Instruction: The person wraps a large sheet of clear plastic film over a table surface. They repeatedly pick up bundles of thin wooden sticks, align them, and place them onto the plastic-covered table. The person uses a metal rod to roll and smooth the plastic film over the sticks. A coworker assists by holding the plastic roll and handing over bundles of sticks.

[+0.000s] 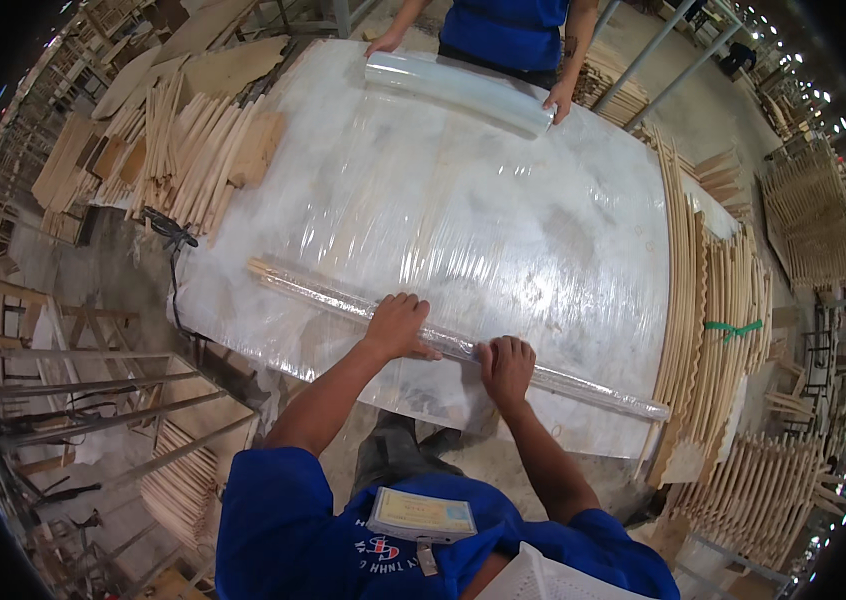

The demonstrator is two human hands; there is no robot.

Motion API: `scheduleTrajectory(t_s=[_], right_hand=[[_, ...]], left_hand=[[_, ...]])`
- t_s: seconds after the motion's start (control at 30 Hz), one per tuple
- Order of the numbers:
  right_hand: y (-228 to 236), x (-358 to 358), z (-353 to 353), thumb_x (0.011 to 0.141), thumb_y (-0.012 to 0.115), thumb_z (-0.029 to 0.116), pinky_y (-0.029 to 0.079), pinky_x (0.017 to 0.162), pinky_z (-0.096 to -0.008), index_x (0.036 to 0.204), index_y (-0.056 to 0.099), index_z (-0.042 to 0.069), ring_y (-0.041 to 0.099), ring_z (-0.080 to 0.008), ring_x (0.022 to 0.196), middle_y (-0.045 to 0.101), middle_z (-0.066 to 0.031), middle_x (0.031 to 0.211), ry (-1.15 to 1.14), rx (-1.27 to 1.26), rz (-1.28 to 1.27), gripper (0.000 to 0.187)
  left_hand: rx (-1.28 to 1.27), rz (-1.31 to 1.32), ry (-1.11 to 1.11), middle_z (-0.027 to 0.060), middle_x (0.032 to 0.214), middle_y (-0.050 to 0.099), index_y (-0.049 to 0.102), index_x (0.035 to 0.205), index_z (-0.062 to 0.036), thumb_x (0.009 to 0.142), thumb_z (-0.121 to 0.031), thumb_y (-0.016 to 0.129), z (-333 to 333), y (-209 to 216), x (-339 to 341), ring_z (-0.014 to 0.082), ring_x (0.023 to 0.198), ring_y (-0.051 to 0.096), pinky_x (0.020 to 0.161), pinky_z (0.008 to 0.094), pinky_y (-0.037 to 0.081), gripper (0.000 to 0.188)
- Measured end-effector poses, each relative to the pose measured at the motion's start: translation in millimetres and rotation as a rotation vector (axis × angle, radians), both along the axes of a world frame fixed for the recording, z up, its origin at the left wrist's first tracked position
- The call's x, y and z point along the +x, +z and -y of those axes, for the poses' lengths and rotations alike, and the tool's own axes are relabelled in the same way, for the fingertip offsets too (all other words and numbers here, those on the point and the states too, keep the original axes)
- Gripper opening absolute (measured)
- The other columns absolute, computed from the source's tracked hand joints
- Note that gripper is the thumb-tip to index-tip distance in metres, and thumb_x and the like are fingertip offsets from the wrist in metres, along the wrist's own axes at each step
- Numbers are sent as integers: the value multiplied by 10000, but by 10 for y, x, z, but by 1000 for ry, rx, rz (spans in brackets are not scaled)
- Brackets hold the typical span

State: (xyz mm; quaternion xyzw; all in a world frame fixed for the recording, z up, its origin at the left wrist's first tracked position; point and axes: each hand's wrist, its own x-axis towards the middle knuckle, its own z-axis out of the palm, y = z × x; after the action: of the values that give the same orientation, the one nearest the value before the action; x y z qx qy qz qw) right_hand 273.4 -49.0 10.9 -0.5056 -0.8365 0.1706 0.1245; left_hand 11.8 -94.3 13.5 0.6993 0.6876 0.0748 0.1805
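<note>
A long, thin bundle of pale wooden strips [583, 386] wrapped in clear plastic film lies along the near side of the table, bare wood showing at its left end. My left hand [399, 326] grips the bundle near its middle, fingers curled over the top. A short way to the right, my right hand [508, 368] also closes around it. From the bundle a wide sheet of clear film [463, 235] stretches flat over the tabletop to a thick film roll [458, 92] at the far side. A co-worker's two hands hold that roll by its ends.
The whitish table [218, 300] is scuffed. Stacked wooden strips [208, 165] lie off its left side, beside a black cord [173, 232]. More strips, some wavy-edged, line the right side, with a green tie [733, 328] around one bundle. Metal frames [93, 400] stand at the lower left.
</note>
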Motion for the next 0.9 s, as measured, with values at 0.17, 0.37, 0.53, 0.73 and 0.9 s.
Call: scheduleTrajectory(t_s=[0.17, 0.37, 0.53, 0.73, 0.9], right_hand=[[-127, 78, 243, 1002, 607, 460, 166, 1235, -653, 1557, 412, 37, 337, -459, 1505, 434, -232, 1583, 98, 218, -25, 725], [-8, -377, -1055, 1003, 583, 502, 169, 1202, -714, 1573, 419, 83, 280, -500, 1528, 351, -251, 1642, -11, 286, 167, 726], [108, -757, -1816, 1009, 585, 512, 217, 1203, -686, 1569, 424, 104, 239, -479, 1547, 315, -246, 1656, -109, 242, 132, 711], [0, -745, -2124, 1026, 618, 378, 454, 1051, -518, 1302, 634, 0, 550, -444, 1275, 593, -255, 1379, -28, 437, -89, 468], [30, -475, -1449, 858, 806, 478, 502, 857, -454, 1088, 685, 34, 657, -341, 967, 691, -145, 1046, 13, 176, 34, 514]], left_hand=[[453, 51, 173, 115, 1121, 646, 670, 1102, -51, 793, -672, 751, -277, -42, -49, 314, 1114, 590, 999, 446, 433, 698], [485, 213, 343, 127, 1124, 639, 679, 1101, -62, 910, -474, 736, -640, -278, -79, 346, 1115, 576, 1038, 505, 424, 457], [485, 124, 173, 158, 1478, 507, 562, 1424, -69, 819, -674, 724, -750, -304, -167, 397, 1450, 363, 1248, 535, 211, 871], [260, 121, 54, 111, 1444, 527, 584, 1404, -135, 634, -708, 832, -997, -138, -327, 355, 1432, 378, 1243, 506, 213, 991], [274, 16, 184, 87, 1141, 636, 691, 1166, -106, 566, -644, 881, -1191, -181, -322, 286, 1187, 560, 1086, 447, 379, 829]])
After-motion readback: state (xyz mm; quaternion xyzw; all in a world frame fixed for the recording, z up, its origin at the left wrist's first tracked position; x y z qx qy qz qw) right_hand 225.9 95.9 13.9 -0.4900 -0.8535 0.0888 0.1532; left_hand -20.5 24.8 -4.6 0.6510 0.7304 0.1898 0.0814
